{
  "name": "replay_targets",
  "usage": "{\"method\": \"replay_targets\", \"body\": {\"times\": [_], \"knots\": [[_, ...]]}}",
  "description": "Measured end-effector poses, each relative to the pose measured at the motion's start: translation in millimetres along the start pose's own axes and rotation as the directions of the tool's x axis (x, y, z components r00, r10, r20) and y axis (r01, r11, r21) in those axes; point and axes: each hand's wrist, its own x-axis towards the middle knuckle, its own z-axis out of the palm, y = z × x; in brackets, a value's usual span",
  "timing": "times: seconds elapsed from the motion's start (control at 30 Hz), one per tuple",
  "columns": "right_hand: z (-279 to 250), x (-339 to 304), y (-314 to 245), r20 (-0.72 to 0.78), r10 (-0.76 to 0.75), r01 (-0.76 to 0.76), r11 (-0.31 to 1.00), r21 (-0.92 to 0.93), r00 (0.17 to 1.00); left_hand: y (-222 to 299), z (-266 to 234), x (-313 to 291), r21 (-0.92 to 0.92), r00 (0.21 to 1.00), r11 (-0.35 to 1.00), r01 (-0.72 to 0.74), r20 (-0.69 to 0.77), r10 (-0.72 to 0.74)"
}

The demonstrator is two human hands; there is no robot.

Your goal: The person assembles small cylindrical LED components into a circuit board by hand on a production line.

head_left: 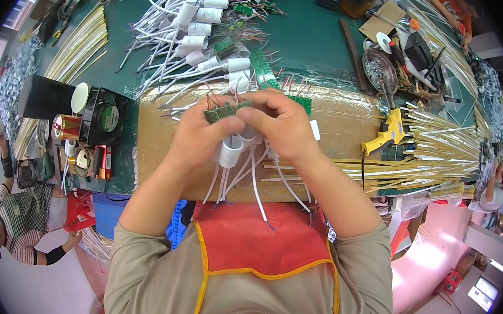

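At the centre of the frame, we see small green circuit boards (225, 112), tilted, held between our left hand (201, 133) and right hand (281, 125), with thin reddish wires (210, 98) sticking up. Just below, we make out a smooth white cylindrical housing (231, 153); near it, white cables (255, 181) trail downward, some ending in blue strands.

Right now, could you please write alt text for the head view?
A person's left hand and right hand hold small green circuit boards by the fingertips, beside white cylindrical housings with trailing cables. Ahead, similar housings lie heaped on a green table; a yellow gun-shaped tool rests at right.
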Motion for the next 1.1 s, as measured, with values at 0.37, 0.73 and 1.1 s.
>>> {"method": "replay_targets", "body": {"times": [0.37, 0.73, 1.1], "knots": [[-91, 6, -9, -0.340, -0.144, -0.011, 0.909, -0.416, 0.929, 107, -64, 27, 0.226, 0.706, 0.887, -0.402, -0.541, 0.458], [-104, 4, 1, -0.341, 0.261, -0.405, 0.782, -0.474, 0.903, 119, -63, 192, 0.995, 0.774, 0.011, 0.103, -0.088, 0.627], [-91, -1, 12, -0.118, 0.174, -0.166, 0.983, 0.073, 0.978, 81, -24, 140, 0.958, 0.550, -0.092, -0.271, 0.232, 0.802]]}}
